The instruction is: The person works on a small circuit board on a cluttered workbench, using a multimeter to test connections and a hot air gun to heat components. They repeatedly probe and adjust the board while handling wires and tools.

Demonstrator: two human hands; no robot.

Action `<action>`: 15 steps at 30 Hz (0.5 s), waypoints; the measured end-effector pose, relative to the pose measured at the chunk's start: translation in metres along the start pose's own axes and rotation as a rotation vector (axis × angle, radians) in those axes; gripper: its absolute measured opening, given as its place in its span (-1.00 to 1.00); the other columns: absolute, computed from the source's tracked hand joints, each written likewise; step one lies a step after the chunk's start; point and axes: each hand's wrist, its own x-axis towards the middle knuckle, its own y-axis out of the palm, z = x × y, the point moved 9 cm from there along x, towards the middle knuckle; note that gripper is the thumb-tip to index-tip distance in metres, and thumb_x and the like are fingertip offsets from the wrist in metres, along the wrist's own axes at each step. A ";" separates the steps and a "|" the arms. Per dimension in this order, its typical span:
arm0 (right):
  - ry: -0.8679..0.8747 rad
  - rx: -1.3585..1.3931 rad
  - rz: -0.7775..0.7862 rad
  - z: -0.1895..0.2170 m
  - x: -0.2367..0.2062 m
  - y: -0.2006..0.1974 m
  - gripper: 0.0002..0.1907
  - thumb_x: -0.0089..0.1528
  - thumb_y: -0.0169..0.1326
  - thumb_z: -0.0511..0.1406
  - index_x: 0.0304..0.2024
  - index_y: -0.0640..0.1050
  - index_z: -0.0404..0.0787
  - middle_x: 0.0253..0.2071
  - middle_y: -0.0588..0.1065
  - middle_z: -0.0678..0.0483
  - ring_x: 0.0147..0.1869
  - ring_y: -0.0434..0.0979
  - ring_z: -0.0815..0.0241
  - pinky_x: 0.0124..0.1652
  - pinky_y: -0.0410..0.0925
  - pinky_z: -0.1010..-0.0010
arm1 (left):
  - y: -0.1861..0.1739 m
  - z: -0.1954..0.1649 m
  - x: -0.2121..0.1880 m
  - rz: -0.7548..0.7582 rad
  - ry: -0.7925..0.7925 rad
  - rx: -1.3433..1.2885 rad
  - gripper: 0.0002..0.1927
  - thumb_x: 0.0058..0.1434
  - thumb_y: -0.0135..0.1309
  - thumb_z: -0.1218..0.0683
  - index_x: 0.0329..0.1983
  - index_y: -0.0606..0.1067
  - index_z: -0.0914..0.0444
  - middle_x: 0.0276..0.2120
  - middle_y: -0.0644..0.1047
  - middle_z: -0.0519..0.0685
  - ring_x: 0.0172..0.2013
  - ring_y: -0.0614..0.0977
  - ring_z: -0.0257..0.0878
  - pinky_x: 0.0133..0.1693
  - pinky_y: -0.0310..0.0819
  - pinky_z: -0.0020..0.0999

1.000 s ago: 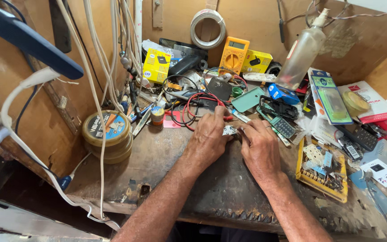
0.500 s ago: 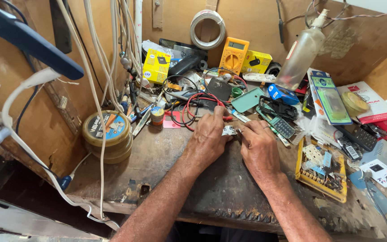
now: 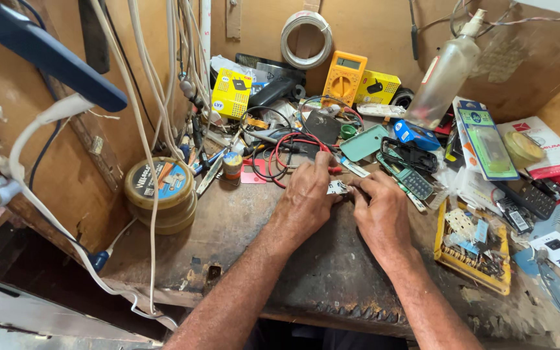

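On the cluttered workbench (image 3: pixel 241 233), both hands' fingers (image 3: pixel 351 185) pinch a small pale, flat, silvery part (image 3: pixel 337 188).

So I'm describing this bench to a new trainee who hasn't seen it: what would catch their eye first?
Probably the two hands, left hand and right hand, meeting mid-bench over a small pale part pinched between their fingertips. Behind them, against the back wall, a yellow multimeter stands out, with a tangle of red and black leads in front of it. At the left sits a stack of round tins.
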 end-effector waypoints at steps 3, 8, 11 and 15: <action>-0.003 -0.016 -0.003 -0.002 0.001 0.001 -0.90 0.15 0.20 -0.46 -0.27 0.64 -0.38 -0.28 0.54 -0.14 -0.16 0.56 -0.17 -0.16 0.37 0.09 | 0.003 0.000 0.001 0.008 0.009 0.000 -0.40 0.00 0.31 0.28 0.07 0.29 0.29 -0.19 0.48 0.17 -0.11 0.52 0.17 -0.06 0.40 0.03; 0.009 0.017 -0.004 -0.007 0.003 0.002 -0.88 0.15 0.20 -0.45 -0.25 0.65 -0.36 -0.29 0.55 -0.14 -0.19 0.57 -0.16 -0.17 0.39 0.11 | 0.004 0.000 0.001 0.018 0.010 -0.009 -0.42 0.00 0.30 0.30 0.06 0.29 0.30 -0.17 0.49 0.17 -0.11 0.52 0.16 -0.05 0.40 0.02; 0.008 0.035 0.001 -0.009 0.004 0.004 -0.89 0.16 0.19 -0.45 -0.26 0.65 -0.34 -0.29 0.55 -0.12 -0.19 0.58 -0.14 -0.17 0.40 0.13 | 0.002 -0.003 0.001 0.006 0.022 -0.023 -0.41 -0.01 0.30 0.30 0.06 0.28 0.30 -0.16 0.50 0.16 -0.10 0.53 0.16 -0.04 0.41 0.01; 0.028 0.025 -0.009 -0.013 0.006 0.006 -0.89 0.15 0.21 -0.44 -0.26 0.67 -0.32 -0.30 0.56 -0.12 -0.20 0.59 -0.13 -0.17 0.40 0.14 | 0.001 -0.003 0.002 0.003 0.004 -0.027 -0.39 -0.03 0.32 0.29 0.05 0.27 0.30 -0.15 0.51 0.18 -0.12 0.53 0.17 -0.06 0.40 0.03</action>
